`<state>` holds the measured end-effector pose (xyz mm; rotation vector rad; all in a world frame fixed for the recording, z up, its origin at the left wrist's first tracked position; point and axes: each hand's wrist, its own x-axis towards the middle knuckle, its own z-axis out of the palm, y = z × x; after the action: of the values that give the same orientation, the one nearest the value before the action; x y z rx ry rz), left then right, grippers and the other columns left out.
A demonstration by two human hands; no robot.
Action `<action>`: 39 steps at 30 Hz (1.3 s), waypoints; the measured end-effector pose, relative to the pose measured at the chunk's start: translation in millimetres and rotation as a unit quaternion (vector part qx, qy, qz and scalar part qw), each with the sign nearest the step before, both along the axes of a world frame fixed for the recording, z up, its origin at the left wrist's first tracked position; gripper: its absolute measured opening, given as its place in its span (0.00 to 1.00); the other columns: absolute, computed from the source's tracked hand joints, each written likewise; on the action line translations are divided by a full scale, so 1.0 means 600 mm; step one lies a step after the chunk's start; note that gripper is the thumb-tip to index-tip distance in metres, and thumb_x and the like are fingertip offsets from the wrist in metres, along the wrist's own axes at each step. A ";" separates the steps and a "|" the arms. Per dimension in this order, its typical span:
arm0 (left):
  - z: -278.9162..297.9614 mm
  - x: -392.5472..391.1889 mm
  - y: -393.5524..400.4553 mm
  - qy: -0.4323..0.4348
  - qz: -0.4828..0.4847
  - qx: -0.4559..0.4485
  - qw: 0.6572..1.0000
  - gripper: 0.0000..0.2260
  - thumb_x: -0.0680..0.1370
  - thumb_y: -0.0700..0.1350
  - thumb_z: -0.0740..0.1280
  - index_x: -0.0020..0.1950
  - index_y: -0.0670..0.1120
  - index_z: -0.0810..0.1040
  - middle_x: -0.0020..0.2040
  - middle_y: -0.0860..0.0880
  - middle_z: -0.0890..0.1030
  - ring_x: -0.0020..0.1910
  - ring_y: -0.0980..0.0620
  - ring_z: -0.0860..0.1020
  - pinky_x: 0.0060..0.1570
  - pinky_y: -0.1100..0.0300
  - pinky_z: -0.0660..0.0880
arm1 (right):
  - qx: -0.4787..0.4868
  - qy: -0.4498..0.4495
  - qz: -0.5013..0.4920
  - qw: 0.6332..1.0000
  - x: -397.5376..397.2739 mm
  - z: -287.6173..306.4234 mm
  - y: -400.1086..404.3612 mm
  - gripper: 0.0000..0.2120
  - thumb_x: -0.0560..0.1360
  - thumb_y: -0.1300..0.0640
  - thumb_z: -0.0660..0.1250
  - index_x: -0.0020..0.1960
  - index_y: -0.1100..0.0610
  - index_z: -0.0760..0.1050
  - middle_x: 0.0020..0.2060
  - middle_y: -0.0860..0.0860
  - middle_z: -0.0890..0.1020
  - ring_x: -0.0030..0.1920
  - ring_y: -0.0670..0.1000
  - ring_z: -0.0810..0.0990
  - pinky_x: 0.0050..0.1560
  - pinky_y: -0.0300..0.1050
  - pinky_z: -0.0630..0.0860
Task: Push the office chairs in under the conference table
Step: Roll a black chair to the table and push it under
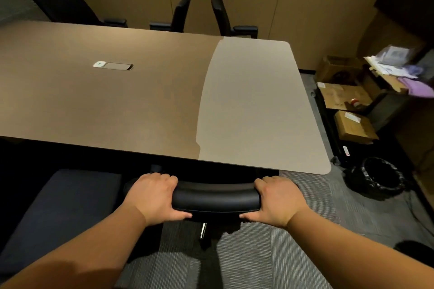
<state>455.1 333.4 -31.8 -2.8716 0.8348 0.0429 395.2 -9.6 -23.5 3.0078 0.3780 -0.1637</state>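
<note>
Dark blue upholstered seat (58,213): seen at the lower left, beside the near edge of the long brown laminate conference table (117,101). Grey cable-port flap (113,66): set into the tabletop, left of centre. Left hand (153,197): wrapped around the left end of the black padded chair back (216,197), thumb beneath, fingers over the top. Chair back: positioned just beside the table's near edge, the seat hidden beneath the tabletop. Right hand (278,202): clamped likewise around the right end. Three black armchairs (180,13): ranged along the far side. Brown cardboard boxes (345,96): stacked on the floor at right, with papers above. Black lined waste bin (373,177): placed beside the table's right corner.
</note>
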 end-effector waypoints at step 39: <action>-0.017 0.187 0.090 0.007 -0.077 -0.036 0.996 0.38 0.60 0.86 0.53 0.46 0.54 0.68 0.46 0.52 0.80 0.46 0.47 0.79 0.46 0.51 0.72 | -0.020 -0.002 -0.080 0.997 0.099 0.004 0.110 0.45 0.61 0.14 0.53 0.58 0.48 0.75 0.51 0.48 0.82 0.51 0.54 0.80 0.54 0.49 0.75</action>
<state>567.1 387.6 -41.8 -2.8645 1.0799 0.0167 454.7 56.6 -20.9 2.9973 0.1304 -0.1773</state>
